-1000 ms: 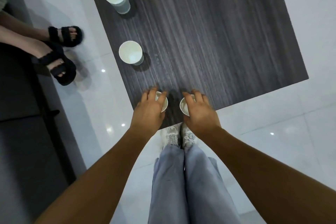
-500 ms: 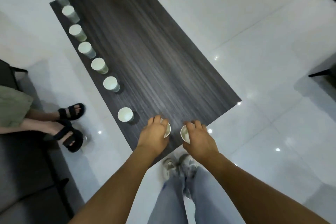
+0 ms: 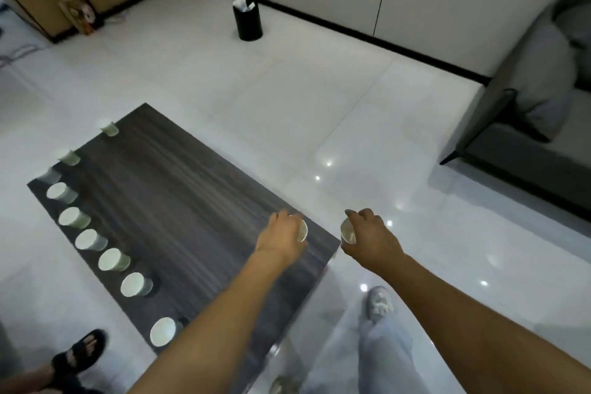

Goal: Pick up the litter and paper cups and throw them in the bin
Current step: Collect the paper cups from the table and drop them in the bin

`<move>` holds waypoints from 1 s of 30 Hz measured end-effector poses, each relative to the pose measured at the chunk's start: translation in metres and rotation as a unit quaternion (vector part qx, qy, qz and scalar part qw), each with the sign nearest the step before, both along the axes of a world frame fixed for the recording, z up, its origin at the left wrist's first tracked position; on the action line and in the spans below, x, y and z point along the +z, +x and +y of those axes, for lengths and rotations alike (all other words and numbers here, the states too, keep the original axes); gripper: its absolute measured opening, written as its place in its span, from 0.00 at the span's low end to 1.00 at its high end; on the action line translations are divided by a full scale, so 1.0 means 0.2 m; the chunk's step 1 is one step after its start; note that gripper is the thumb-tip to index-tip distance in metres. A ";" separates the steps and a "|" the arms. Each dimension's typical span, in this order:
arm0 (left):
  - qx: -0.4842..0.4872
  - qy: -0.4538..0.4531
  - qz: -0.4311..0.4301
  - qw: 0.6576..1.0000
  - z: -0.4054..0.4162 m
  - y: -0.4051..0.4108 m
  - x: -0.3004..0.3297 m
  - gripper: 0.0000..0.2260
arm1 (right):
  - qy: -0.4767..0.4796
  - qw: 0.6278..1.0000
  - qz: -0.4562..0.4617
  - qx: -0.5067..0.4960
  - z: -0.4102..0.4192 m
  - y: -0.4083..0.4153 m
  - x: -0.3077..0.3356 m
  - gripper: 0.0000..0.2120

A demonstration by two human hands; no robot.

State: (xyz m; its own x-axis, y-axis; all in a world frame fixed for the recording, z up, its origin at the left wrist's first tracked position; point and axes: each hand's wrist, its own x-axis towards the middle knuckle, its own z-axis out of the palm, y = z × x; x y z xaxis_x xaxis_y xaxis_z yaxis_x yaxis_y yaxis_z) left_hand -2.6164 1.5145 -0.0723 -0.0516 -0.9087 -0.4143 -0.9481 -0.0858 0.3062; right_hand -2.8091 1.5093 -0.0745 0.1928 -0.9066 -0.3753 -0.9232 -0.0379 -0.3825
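Note:
My left hand grips a white paper cup above the near right corner of the dark wooden table. My right hand grips a second paper cup just past the table's edge, over the floor. Both cups are lifted and tilted inward. Several more paper cups stand in a row along the table's left edge, the nearest by my left forearm. A black bin with white paper sticking out stands far ahead on the floor by the wall.
Glossy white tiles lie between the table and the bin. A grey sofa stands at the right. Another person's sandalled foot is at the lower left beside the table. My own legs and a shoe are below my right arm.
Both hands have lifted their cups off the table's near edge. My view has swung up and to the right, bringing the bin, wall and sofa into sight.

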 end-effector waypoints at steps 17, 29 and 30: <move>0.018 -0.089 0.020 0.996 -1.42 -0.85 0.24 0.24 | -0.066 0.997 -0.014 0.039 -1.48 -0.79 0.30 0.32; 0.080 -0.080 0.022 0.993 -2.51 -0.48 0.19 0.26 | -0.044 0.994 -0.009 0.100 -2.66 -0.45 0.20 0.32; 0.082 -0.079 0.021 0.993 -2.61 -0.44 0.20 0.27 | -0.046 0.994 -0.012 0.101 -2.78 -0.39 0.21 0.32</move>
State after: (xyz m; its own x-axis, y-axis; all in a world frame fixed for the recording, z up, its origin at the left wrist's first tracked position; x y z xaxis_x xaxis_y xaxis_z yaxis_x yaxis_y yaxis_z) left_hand -2.7035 0.9918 -0.0323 0.0881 -0.9598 -0.2666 -0.9117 -0.1855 0.3666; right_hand -2.8881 0.9534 -0.0330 0.3818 -0.8790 -0.2856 -0.8837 -0.2566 -0.3915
